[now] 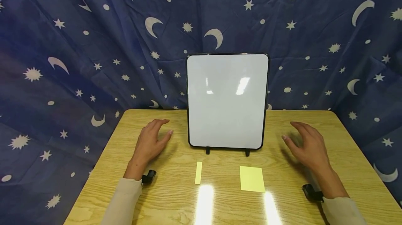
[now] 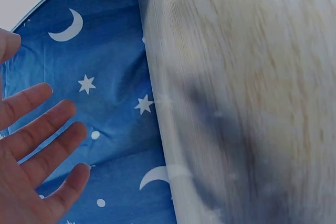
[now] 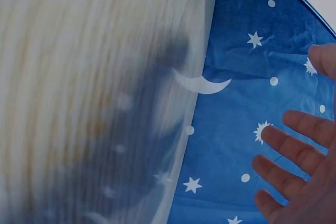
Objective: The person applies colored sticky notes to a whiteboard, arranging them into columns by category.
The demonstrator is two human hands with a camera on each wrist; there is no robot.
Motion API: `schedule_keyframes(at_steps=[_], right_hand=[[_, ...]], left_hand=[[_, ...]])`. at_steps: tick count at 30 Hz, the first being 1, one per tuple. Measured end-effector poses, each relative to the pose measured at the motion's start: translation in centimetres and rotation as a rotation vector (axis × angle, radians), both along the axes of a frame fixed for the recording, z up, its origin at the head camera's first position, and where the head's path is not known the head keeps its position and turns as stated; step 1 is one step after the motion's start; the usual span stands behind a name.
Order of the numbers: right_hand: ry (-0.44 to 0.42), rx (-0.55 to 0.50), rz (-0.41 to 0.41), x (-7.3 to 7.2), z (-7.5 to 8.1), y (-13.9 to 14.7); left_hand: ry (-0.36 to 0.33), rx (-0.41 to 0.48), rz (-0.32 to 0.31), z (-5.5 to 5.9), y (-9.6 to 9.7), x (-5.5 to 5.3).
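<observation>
Left hand (image 1: 150, 143): relaxed and released, thumb parted from fingers; set over the tabletop (image 1: 171, 197).
Right hand (image 1: 309, 146): likewise released, thumb turned inward.
Whiteboard (image 1: 227, 101): stood upright between the hands and slightly beyond them, black-rimmed, propped on two black feet (image 1: 208, 150); a gap of wood grain is left between each side edge and the nearest thumb.
Yellow strip (image 1: 198, 173): laid lengthwise, nearer the wearer than the hands, inward of the left hand.
Yellow square (image 1: 252, 179): laid flat right of the strip, inward of the right hand, well apart from it.
Table edges: far edge passed just beyond the fingertips; side edges found outward of each hand, with a margin of wood shown.
Curtain (image 1: 94, 43): hung beyond the hands, patterned with moons and stars.
</observation>
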State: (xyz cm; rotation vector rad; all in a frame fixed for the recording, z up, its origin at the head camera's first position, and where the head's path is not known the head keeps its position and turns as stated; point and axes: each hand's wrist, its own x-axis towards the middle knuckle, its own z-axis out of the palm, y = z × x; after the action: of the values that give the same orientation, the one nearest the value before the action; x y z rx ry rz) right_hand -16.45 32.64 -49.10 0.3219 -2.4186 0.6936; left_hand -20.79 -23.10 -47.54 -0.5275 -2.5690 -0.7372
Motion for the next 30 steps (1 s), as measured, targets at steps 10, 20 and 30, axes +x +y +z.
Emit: schedule_keyframes(at_steps=[10, 20, 30], right_hand=[[0.001, -0.013, 0.021, 0.2, 0.4, -0.4], [0.013, -0.006, 0.061, 0.3, 0.9, -1.2], [-0.001, 0.002, 0.1, 0.5, 1.3, -2.1]], left_hand=[[0.008, -0.003, -0.021, 0.8, 0.9, 0.4], [0.037, -0.014, -0.075, 1.4, 1.8, 0.9], [0.035, -0.023, -0.12, 1.2, 2.7, 1.1]])
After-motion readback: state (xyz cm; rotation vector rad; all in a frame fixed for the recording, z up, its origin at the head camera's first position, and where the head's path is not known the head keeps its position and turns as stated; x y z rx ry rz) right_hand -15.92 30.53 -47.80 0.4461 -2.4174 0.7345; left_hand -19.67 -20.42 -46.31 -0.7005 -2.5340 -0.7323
